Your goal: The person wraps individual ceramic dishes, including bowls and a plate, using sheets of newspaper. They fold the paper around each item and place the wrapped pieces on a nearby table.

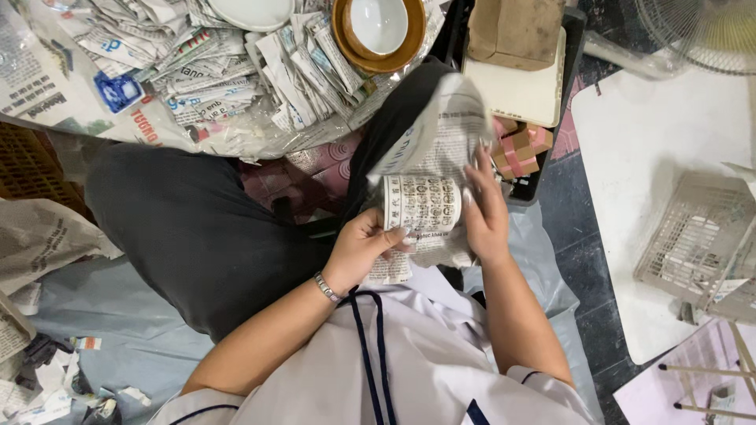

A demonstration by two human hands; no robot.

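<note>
We are sitting on floor [598, 260], newspaper pile [181, 71] ahead, basket [697, 244] at right edge w/ open floor between. Left hand [358, 248] is gripping patterned cup [421, 205]; right hand [484, 208] is pressing newspaper sheet [437, 130] against it, over lap.

Single head-worn view, looking steeply down

The camera sits on the person's head and faces almost straight down at close range over the lap, with the left hand [358, 250] and right hand [484, 212] near centre and the floor [579, 236] filling the edges.
</note>
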